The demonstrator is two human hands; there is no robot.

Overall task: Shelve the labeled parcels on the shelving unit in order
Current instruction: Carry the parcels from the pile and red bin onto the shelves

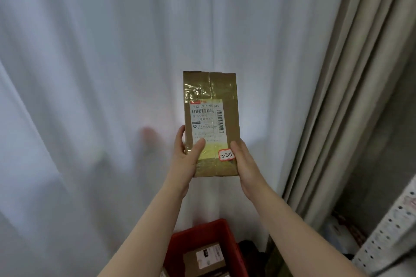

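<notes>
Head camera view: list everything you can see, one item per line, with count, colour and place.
held parcel: one, brown with shiny tape and a white shipping label, upright at centre
number sticker: one, white with a red border, on the held parcel's lower right
crate: one, red, bottom centre
crate parcels: at least two, brown with white labels, inside the crate
sheer curtain: one, white, across the background
heavy curtain: one, beige, right side
shelving upright: one, white and perforated, lower right edge
left grip: one, holds the held parcel's lower left, thumb on the front
right grip: one, holds the held parcel's lower right edge
</notes>
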